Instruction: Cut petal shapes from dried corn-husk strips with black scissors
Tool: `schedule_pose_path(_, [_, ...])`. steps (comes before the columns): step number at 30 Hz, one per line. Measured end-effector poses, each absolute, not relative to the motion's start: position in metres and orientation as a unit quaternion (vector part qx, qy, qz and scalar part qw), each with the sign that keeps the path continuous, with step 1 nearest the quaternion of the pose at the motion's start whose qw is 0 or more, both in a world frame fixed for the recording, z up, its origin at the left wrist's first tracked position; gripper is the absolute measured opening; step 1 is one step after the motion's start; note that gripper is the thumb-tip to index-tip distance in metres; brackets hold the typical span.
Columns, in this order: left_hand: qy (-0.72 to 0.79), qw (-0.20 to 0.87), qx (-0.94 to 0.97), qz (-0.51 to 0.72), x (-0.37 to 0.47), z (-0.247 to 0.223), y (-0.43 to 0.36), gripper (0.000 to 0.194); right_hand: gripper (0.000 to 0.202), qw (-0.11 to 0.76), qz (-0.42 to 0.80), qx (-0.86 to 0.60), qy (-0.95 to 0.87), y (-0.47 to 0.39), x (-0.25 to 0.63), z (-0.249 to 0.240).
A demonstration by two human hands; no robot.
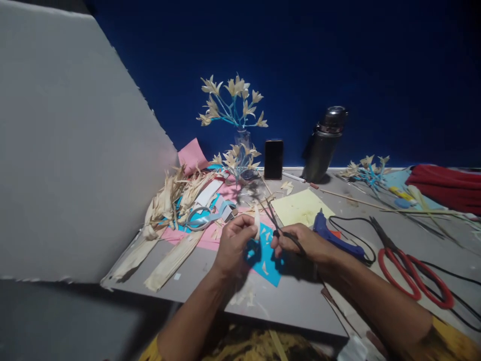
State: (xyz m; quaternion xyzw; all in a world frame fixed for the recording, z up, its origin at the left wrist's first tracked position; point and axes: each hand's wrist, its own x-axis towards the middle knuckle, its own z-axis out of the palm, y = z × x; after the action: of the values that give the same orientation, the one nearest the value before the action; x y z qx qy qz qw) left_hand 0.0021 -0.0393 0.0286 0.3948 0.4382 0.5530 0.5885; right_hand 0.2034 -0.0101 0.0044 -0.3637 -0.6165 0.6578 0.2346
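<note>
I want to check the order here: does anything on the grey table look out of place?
Small, pale, pointed cuttings lie scattered over the bright blue paper sheet, and more pale scraps lie loose near the front edge of the grey table. They look untidy, without arrangement.

Here the grey tabletop [293,305] carries two pale husk strips [175,263] near its front left corner, a blue sheet [271,277] by the front edge, red-handled scissors [393,247] towards the right, a flask [321,153] along the back edge.
</note>
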Motion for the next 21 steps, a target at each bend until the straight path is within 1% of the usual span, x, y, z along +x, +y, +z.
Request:
schedule_pose_path(3, [0.437, 0.577, 0.419, 0.548, -0.008, 0.03, -0.038, 0.009, 0.059, 0.199, 0.656, -0.343, -0.642, -0.009, 0.204, 0.002])
schedule_pose_path(7, [0.423, 0.616, 0.427, 0.508, -0.014, 0.029, -0.036, 0.007, 0.051, 0.18, 0.66, -0.327, -0.652, -0.012, 0.203, 0.006])
schedule_pose_path(10, [0.436, 0.61, 0.439, 0.496, -0.014, 0.03, -0.036, 0.007, 0.048, 0.163, 0.677, -0.323, -0.641, -0.015, 0.201, 0.01])
schedule_pose_path(15, [0.433, 0.618, 0.455, 0.474, -0.017, 0.03, -0.034, 0.009, 0.04, 0.155, 0.671, -0.37, -0.623, -0.018, 0.2, 0.012])
schedule_pose_path(19, [0.429, 0.632, 0.456, 0.457, -0.021, 0.032, -0.032, 0.011, 0.039, 0.128, 0.655, -0.395, -0.632, -0.017, 0.2, 0.014])
schedule_pose_path(21, [0.418, 0.642, 0.451, 0.459, -0.023, 0.033, -0.03, 0.015, 0.038, 0.124, 0.647, -0.399, -0.637, -0.017, 0.199, 0.016])
